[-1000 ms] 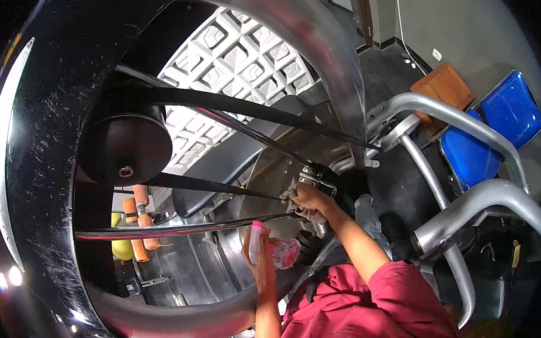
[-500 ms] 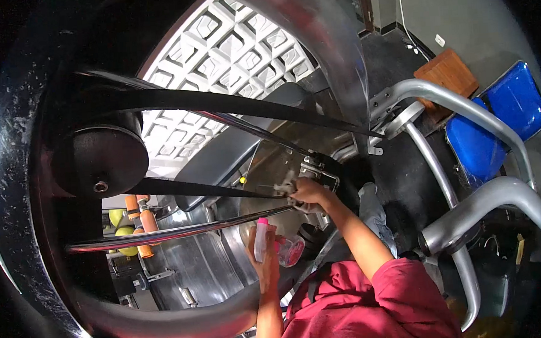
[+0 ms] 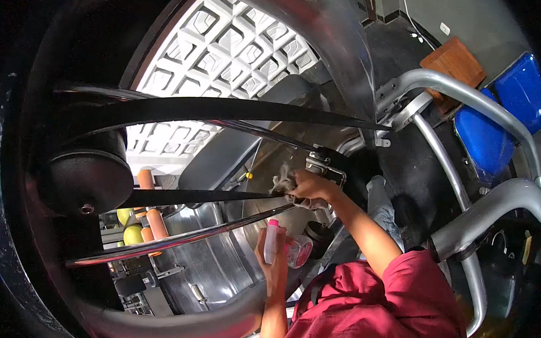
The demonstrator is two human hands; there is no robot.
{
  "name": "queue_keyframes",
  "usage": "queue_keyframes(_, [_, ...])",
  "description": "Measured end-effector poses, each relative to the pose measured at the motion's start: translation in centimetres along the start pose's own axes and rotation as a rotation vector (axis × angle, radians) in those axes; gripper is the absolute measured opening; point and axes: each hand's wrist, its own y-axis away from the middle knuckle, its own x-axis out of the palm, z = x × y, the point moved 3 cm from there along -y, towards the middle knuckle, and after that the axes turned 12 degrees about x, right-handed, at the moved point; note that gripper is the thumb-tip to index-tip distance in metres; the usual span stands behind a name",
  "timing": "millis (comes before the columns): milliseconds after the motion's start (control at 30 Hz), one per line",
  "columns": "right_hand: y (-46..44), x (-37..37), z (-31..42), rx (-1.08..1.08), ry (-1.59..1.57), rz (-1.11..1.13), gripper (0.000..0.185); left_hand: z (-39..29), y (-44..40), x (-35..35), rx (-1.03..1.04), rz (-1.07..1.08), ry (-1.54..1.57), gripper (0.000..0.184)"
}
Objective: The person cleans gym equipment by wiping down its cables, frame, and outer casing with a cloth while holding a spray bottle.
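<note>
My left hand (image 3: pixel 278 263) is closed around a spray bottle (image 3: pixel 300 251) with a pink-and-white spray head and a clear body. Higher up, my right hand (image 3: pixel 313 186) grips a crumpled grey cloth (image 3: pixel 284 179). Part of that cloth hangs below my fingers. The cloth meets the black belt (image 3: pixel 210 193) where it runs under my hand, and lies close to the chrome rod (image 3: pixel 188 236). I cannot tell which of the two it presses on.
A large curved frame of a gym machine surrounds the view, with a round black pulley (image 3: pixel 90 181) at left. Silver tubes (image 3: pixel 474 88) stand at right, near blue chairs (image 3: pixel 483 136) and a wooden box (image 3: pixel 453 74). A patterned white panel (image 3: pixel 227 46) lies beyond.
The view has shifted slightly, so the machine and room sit differently in frame. My right hand with the cloth has moved slightly along the belt. My left hand still holds the spray bottle.
</note>
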Motion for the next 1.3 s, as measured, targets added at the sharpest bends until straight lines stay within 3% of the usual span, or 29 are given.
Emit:
queue_keyframes(67, [-0.1,0.7,-3.2,-0.006,-0.037,-0.066,0.023,-0.2,0.0,0.3,0.046,-0.022,0.058,0.023])
queue_keyframes(133, [-0.2,1.3,-7.2,0.351,-0.079,0.043,0.023,0.2,-0.1,0.0,0.042,0.019,0.037,0.022])
queue_keyframes(200, [-2.2,2.8,-12.2,0.369,0.061,-0.016,0.024,0.3,-0.2,0.3,0.045,0.06,0.016,0.022])
queue_keyframes(267, [-2.8,2.6,-12.4,0.367,0.325,-0.076,0.027,-0.3,0.3,0.9,0.161,-0.059,0.062,0.021])
queue_keyframes(367, [-4.5,4.2,-15.2,0.287,0.48,-0.194,0.032,0.1,0.2,0.8,0.167,-0.032,0.098,0.018])
queue_keyframes(500, [-4.6,3.9,-16.0,0.257,0.513,-0.173,0.036,0.4,-0.1,0.1,0.091,0.046,-0.025,0.017])
queue_keyframes(567, [-3.5,2.8,-13.8,0.335,0.487,-0.009,0.034,0.8,0.3,0.0,0.044,0.036,-0.06,0.037])
queue_keyframes(600, [-3.0,2.7,-13.2,0.37,0.249,-0.059,0.034,0.7,0.2,0.2,0.045,0.038,-0.057,0.037])
queue_keyframes(667, [-2.6,2.7,-11.8,0.361,0.27,-0.039,0.034,0.0,-0.1,0.6,0.159,0.051,-0.007,0.017])
queue_keyframes(700, [-2.3,2.4,-10.4,0.35,0.291,-0.013,0.035,-0.1,-0.2,0.7,0.16,0.057,-0.002,0.017])
queue_keyframes(733, [-1.5,1.3,-8.1,0.561,0.131,0.158,0.039,-0.2,-0.2,0.7,0.162,0.06,0.001,0.017])
queue_keyframes(767, [-1.2,1.2,-8.4,0.564,0.134,0.156,0.039,-0.2,-0.2,0.7,0.164,0.061,0.002,0.017])
queue_keyframes(833, [-0.1,0.8,-7.5,0.203,-0.324,-0.107,0.037,-0.8,-0.3,0.7,0.165,0.072,0.009,0.017])
queue_keyframes(867, [0.9,1.1,-7.9,0.302,-0.657,-0.218,0.033,-1.0,-0.4,0.8,0.168,0.083,0.014,0.017])
queue_keyframes(900, [1.4,1.6,-8.5,0.303,-0.652,-0.216,0.033,-0.8,-0.2,0.9,0.167,0.079,0.017,0.017])
queue_keyframes(967, [2.4,3.5,-12.5,0.705,-0.993,-0.132,0.029,-0.3,0.0,0.8,0.196,-0.029,-0.049,0.019])
queue_keyframes(1033, [2.9,6.2,-15.1,0.705,-1.065,-0.174,0.021,0.2,0.1,0.4,0.148,-0.02,-0.052,0.02])
queue_keyframes(1100, [3.2,7.7,-15.7,0.777,-1.217,-0.057,0.022,0.4,0.1,0.2,0.103,-0.013,-0.05,0.022])
queue_keyframes(1133, [2.1,10.1,-18.2,0.651,-1.431,0.009,0.021,0.4,0.0,0.2,0.128,-0.019,-0.033,0.022])
queue_keyframes(1167, [1.4,10.6,-18.0,0.79,-1.366,0.013,0.022,0.3,0.0,0.2,0.154,-0.026,-0.015,0.023])
queue_keyframes(1233, [-6.9,20.6,-32.9,0.575,-0.881,-0.366,0.024,-0.3,0.2,0.5,0.156,-0.066,0.001,0.023])
queue_keyframes(1300, [-5.0,17.7,-26.3,0.612,-1.27,-0.25,0.022,-0.5,0.4,0.5,0.158,-0.103,0.011,0.023])
